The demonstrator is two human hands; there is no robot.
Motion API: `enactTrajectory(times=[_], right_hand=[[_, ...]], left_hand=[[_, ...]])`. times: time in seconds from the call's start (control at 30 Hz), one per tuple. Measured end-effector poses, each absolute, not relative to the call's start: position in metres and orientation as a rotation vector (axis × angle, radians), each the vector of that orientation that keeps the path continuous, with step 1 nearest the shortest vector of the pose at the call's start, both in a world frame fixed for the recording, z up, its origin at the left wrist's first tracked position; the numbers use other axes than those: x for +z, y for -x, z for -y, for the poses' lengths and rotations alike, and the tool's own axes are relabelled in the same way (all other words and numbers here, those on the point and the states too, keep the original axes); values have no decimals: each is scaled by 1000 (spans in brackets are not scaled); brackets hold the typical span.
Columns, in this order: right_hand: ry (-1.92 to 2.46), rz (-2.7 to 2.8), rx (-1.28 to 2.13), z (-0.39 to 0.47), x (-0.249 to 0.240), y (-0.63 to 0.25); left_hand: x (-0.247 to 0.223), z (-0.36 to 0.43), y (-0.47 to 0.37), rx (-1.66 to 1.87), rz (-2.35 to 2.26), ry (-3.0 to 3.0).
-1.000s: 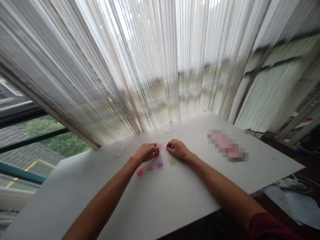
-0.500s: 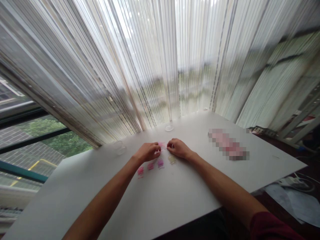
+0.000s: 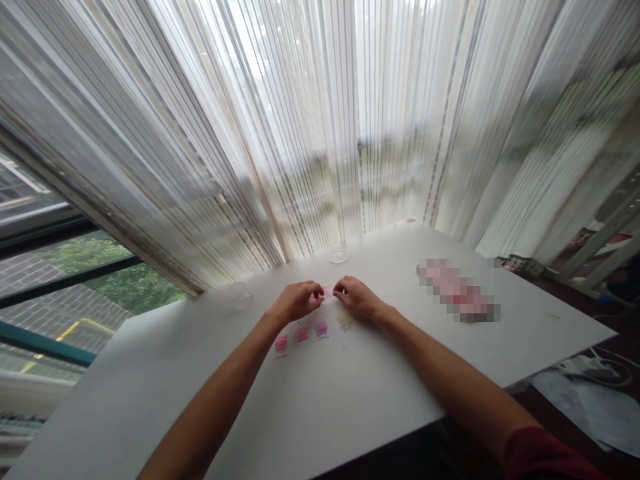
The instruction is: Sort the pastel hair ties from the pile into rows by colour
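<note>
Over the white table [image 3: 170, 353], my left hand [image 3: 299, 300] and my right hand [image 3: 357, 297] face each other, fingers curled in and thumbs close to fingertips. Between them lies a partly covered pale pink pile [image 3: 327, 291]. Whatever the fingertips pinch is too small to make out. On the near side of the hands is a row of little heaps of thin strands or bands: a red-pink heap [image 3: 281, 343], a pink heap [image 3: 301, 333], a purple heap [image 3: 321, 327] and a pale yellow heap [image 3: 345, 321].
A round clear lid or dish [image 3: 339, 257] lies beyond my hands. More clear round pieces [image 3: 241, 297] are at the back left. A blurred-out pink object [image 3: 456, 290] rests on the right. Sheer curtains [image 3: 320, 167] hang along the table's far edge.
My left fingertips have drawn in towards the thumb and shifted slightly. The right hand stays nearly in place, and the heaps look the same.
</note>
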State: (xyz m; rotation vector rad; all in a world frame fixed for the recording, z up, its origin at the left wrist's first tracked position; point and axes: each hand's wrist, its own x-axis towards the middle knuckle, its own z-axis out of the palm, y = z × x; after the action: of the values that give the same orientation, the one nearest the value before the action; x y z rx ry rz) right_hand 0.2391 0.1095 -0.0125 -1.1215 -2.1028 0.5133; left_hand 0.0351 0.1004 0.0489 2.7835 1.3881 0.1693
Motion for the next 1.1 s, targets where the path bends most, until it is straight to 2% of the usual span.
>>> enactTrajectory(times=[0.27, 0.6, 1.1], right_hand=[[925, 2066, 574, -102, -9, -235], [830, 2064, 455, -89, -3, -234], [574, 2220, 517, -57, 6, -215]], left_hand=[[42, -85, -33, 492, -1375, -2683], [33, -34, 5, 977, -1400, -2405], [14, -5, 10, 1079, -1353, -2425]])
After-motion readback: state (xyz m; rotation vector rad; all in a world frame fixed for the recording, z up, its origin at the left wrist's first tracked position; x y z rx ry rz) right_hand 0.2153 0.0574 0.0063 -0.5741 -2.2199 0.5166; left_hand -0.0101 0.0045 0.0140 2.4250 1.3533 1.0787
